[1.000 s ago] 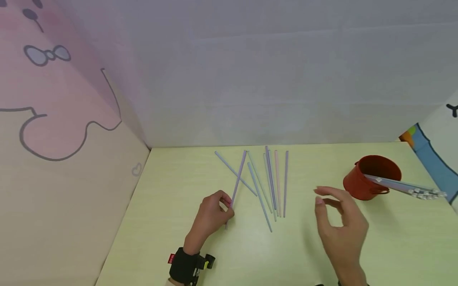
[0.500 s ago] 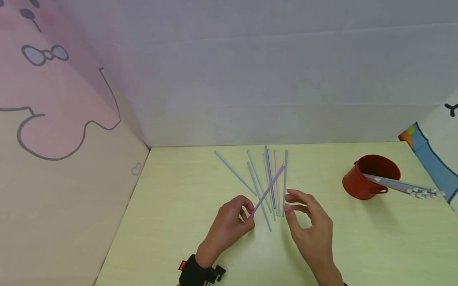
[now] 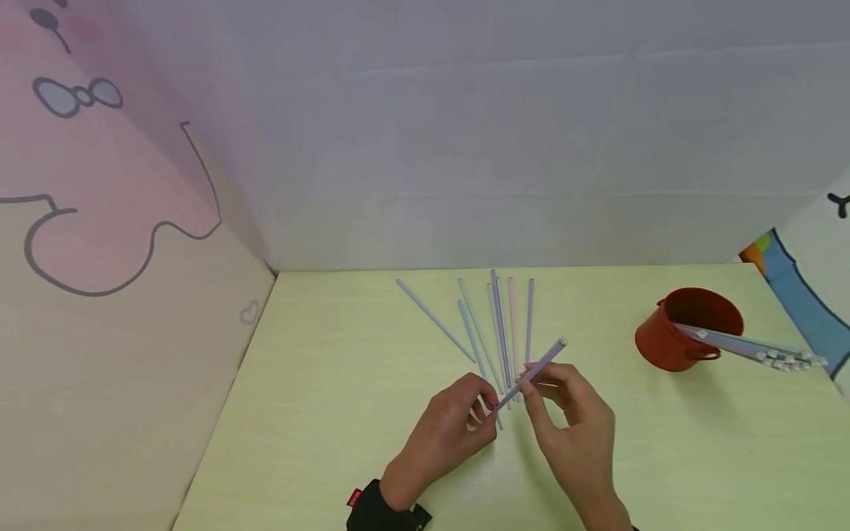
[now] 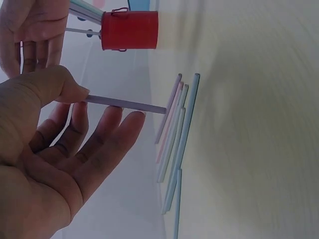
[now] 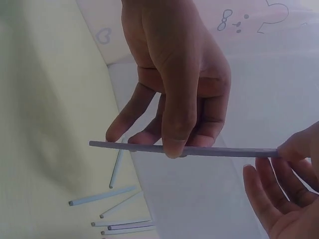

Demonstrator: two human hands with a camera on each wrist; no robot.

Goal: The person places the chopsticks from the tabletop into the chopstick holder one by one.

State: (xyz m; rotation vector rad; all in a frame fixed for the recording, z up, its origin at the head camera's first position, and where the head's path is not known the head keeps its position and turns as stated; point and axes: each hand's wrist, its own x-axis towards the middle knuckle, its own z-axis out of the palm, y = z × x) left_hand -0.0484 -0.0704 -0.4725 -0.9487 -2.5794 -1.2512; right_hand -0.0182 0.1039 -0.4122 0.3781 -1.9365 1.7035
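A slim pale purple stick (image 3: 546, 359) slants up to the right between my two hands, raised over the table. My left hand (image 3: 454, 417) pinches it towards its lower end with thumb and fingertips. The thumb and fingertips of my right hand (image 3: 574, 428) grip it higher up, and its whitish top end sticks out beyond them. In the right wrist view the stick (image 5: 229, 152) runs nearly level, with the left hand (image 5: 179, 79) around its middle and the right hand (image 5: 294, 184) at one end. Behind the hands, several pastel sticks (image 3: 434, 319) lie loosely spread.
To the right a red bucket (image 3: 654, 339) with small handles stands on the table (image 3: 319, 413). A bundle of pastel sticks (image 3: 737, 343) with white ends leans out of it. A pale wall (image 3: 465, 147) closes off the back edge, and a printed panel (image 3: 119, 221) borders the left.
My left hand has lifted the purple stick off the table and carried it right. My right hand has moved left from beside the bucket and now grips the stick's upper part.
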